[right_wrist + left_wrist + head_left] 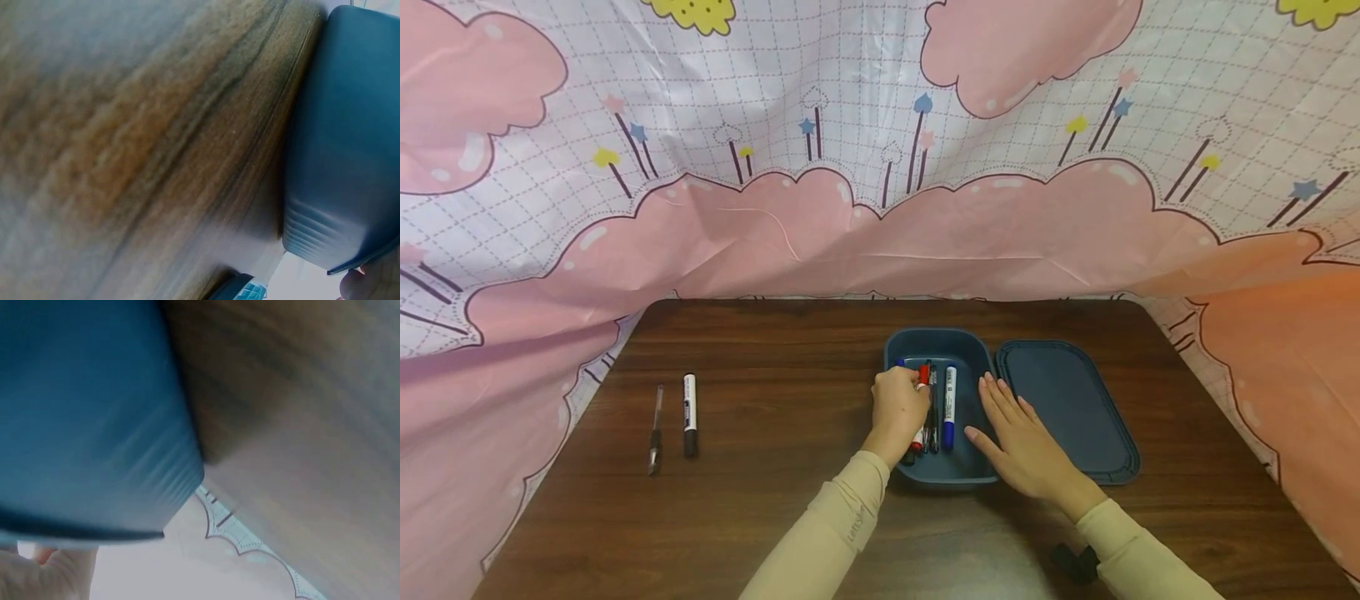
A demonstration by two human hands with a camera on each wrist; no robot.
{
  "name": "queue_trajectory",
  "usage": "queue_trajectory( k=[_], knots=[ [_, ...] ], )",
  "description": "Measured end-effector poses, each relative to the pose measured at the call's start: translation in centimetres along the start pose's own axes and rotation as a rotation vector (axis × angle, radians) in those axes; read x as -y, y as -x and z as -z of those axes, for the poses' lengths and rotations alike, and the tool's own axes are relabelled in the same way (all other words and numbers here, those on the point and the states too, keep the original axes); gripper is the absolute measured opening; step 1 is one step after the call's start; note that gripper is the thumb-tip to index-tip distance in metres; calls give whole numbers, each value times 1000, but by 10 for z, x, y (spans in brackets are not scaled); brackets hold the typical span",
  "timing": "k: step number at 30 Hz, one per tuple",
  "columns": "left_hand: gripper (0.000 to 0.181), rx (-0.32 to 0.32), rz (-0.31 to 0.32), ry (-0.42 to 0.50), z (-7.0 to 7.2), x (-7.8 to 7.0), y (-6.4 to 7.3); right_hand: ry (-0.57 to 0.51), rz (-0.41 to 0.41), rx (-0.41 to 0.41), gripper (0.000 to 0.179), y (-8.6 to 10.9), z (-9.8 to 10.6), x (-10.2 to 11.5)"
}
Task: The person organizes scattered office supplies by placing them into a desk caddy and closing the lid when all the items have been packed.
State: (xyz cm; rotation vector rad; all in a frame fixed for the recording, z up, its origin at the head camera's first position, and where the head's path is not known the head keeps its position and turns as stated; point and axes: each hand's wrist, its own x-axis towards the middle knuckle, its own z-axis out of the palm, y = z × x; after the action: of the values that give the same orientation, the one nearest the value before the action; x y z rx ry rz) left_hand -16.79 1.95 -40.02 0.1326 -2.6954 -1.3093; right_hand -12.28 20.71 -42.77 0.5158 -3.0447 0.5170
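Observation:
A dark blue-grey plastic box (973, 346) stands on the table with several pens and markers lying lengthwise in it. My left hand (898, 410) reaches over its left rim, fingers bent down among the markers; its fingertips are hidden. By that hand lie a red marker (924, 372), black pens (934, 417) and a blue-capped marker (951, 408); another blue end (900, 362) shows just beyond the knuckles. My right hand (1022, 442) rests at the box's right rim, fingers straight and thumb spread over the inside. Both wrist views mostly show the box's outer wall (94, 412).
The matching lid (1067, 408) lies flat against the box's right side. Off to the left on the wooden table (790, 392) are a clear pen with a black grip (657, 433) and a black-capped white marker (690, 412). A patterned curtain (880, 233) hangs behind.

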Motion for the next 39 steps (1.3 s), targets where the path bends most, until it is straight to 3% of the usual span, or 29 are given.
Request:
queue_trajectory(
  k=[7, 12, 17, 24, 30, 35, 39],
  knots=[
    [28, -90, -109, 26, 21, -3, -9, 1, -1, 0, 78, 0, 1, 1],
    [31, -155, -154, 80, 44, -1, -21, -7, 0, -3, 78, 1, 1, 0],
    [30, -265, -182, 110, 75, 3, -33, -8, -2, 4, 78, 1, 0, -1],
    [30, -339, -184, 129, 125, 19, -40, -7, -1, 2, 78, 1, 0, 0],
    [33, -406, -138, 78, 162, 50, -41, -18, -1, -3, 78, 3, 0, 1],
    [36, -445, -37, 13, 187, 80, -40, -15, -2, -5, 78, 3, -1, 1],
    [40, -436, 46, -17, 202, 99, -37, -11, 4, -10, 78, 2, 0, 1]
  ],
)
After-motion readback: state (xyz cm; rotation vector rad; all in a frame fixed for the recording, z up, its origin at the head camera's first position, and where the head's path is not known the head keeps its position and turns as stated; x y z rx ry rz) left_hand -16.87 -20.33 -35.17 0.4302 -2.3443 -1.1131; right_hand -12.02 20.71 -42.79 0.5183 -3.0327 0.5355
